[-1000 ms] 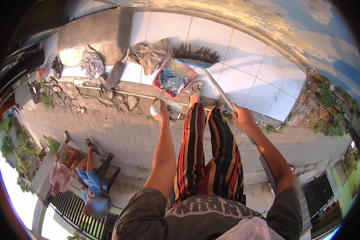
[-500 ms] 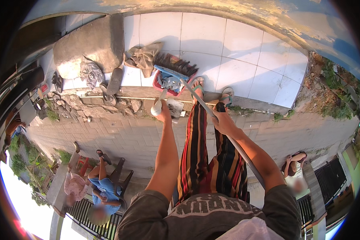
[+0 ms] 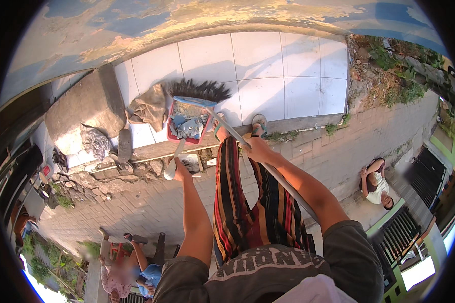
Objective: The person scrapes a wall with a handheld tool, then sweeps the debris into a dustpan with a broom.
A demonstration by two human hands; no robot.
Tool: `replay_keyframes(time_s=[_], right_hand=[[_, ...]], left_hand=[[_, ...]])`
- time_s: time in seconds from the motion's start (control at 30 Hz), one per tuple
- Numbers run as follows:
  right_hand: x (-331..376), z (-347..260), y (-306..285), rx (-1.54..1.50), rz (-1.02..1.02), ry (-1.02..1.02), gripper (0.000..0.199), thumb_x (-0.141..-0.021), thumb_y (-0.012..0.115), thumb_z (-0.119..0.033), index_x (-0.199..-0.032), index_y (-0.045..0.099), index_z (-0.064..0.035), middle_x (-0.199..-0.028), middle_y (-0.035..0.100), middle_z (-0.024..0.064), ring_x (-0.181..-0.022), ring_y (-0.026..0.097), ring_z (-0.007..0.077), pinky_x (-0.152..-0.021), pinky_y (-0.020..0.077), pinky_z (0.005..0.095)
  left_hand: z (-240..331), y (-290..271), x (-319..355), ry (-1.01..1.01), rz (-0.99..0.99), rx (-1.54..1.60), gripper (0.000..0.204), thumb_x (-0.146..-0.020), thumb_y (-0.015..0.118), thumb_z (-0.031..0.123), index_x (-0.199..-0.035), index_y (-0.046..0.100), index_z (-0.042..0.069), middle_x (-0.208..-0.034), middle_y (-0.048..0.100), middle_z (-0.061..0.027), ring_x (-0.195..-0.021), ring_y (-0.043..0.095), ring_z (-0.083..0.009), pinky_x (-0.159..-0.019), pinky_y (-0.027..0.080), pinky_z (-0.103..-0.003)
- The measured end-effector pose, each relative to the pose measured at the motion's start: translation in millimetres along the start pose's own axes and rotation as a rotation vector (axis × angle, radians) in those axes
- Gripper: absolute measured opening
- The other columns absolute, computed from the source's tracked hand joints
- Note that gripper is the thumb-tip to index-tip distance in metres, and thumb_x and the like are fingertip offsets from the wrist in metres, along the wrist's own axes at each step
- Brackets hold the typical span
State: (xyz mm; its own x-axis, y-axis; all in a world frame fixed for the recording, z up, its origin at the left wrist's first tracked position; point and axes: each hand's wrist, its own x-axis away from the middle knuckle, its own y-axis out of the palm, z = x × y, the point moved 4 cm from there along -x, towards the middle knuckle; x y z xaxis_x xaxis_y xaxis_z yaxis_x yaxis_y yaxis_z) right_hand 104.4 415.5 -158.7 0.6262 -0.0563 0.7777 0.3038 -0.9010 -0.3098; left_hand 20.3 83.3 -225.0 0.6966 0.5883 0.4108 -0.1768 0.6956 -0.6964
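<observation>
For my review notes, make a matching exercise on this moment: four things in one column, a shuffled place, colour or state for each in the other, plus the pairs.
Column one
1. Left hand
2. Right hand
3. Dustpan
4. Brown cloth

Column two
A. Red, with scraps in it
B. Crumpled on the white tiles
C. Closed around the grey broom handle
D. Holding a white grip

Pairs: 1-D, 2-C, 3-A, 4-B
</observation>
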Motion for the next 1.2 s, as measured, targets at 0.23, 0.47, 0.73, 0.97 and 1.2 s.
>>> replay_keyframes(time_s=[0.23, 0.47, 0.73, 0.97, 1.2], right_hand=[[161.8, 24.4, -64.8, -0.198, 0.169, 0.043, 0.042, -0.091, 0.057, -0.023, -0.127, 0.051, -0.0022, -0.068, 0.060, 0.0172, -0.056, 0.057, 0.0310, -0.055, 0.0436, 0.0408], [273.2, 97.6, -141.5, -0.431, 0.282, 0.411, 0.053, -0.089, 0.054, -0.014, -0.139, 0.040, -0.0024, -0.063, 0.056, 0.0133, -0.052, 0.057, 0.0189, -0.054, 0.0465, 0.0336], [251.6, 211.9, -162.9, -0.644, -0.154, 0.142, 0.055, -0.089, 0.056, -0.017, -0.138, 0.039, 0.0025, -0.053, 0.054, 0.0077, -0.042, 0.053, 0.0137, -0.043, 0.0455, 0.0307], [133.3, 320.9, -222.6, -0.112, -0.107, 0.005, 0.037, -0.083, 0.053, -0.014, -0.113, 0.060, 0.0062, -0.060, 0.061, 0.0177, -0.052, 0.061, 0.0281, -0.052, 0.0489, 0.0435], [142.6, 490.9, -495.3, -0.210, 0.571, 0.303, 0.023, -0.086, 0.053, -0.016, -0.095, 0.061, 0.0038, -0.065, 0.062, 0.0174, -0.046, 0.062, 0.0263, -0.045, 0.0530, 0.0381]], left_hand=[[35.6, -23.5, -23.1, 0.029, -0.353, 0.165, 0.017, -0.090, 0.058, 0.011, -0.106, 0.061, 0.007, -0.090, 0.060, -0.0018, -0.080, 0.055, -0.0120, -0.068, 0.045, -0.028], [147.2, -3.4, 4.4, 0.204, -0.551, 0.374, 0.015, -0.090, 0.056, 0.006, -0.102, 0.057, -0.002, -0.100, 0.055, -0.0084, -0.091, 0.058, -0.0183, -0.086, 0.053, -0.032], [235.4, 1.7, 137.2, 0.117, -0.600, 0.333, 0.040, -0.091, 0.057, 0.020, -0.126, 0.043, 0.007, -0.116, 0.058, -0.0136, -0.106, 0.063, -0.0248, -0.039, 0.029, -0.018], [274.3, -0.7, 277.8, 0.183, -0.750, 0.460, 0.022, -0.090, 0.057, 0.021, -0.109, 0.048, 0.013, -0.118, 0.059, -0.0222, -0.103, 0.064, -0.0289, -0.030, 0.045, -0.018], [288.0, -37.4, 324.8, 0.060, -0.742, 0.543, 0.032, -0.087, 0.059, 0.012, -0.118, 0.052, 0.010, -0.122, 0.051, -0.0281, -0.110, 0.056, -0.0421, -0.033, 0.056, -0.032]])
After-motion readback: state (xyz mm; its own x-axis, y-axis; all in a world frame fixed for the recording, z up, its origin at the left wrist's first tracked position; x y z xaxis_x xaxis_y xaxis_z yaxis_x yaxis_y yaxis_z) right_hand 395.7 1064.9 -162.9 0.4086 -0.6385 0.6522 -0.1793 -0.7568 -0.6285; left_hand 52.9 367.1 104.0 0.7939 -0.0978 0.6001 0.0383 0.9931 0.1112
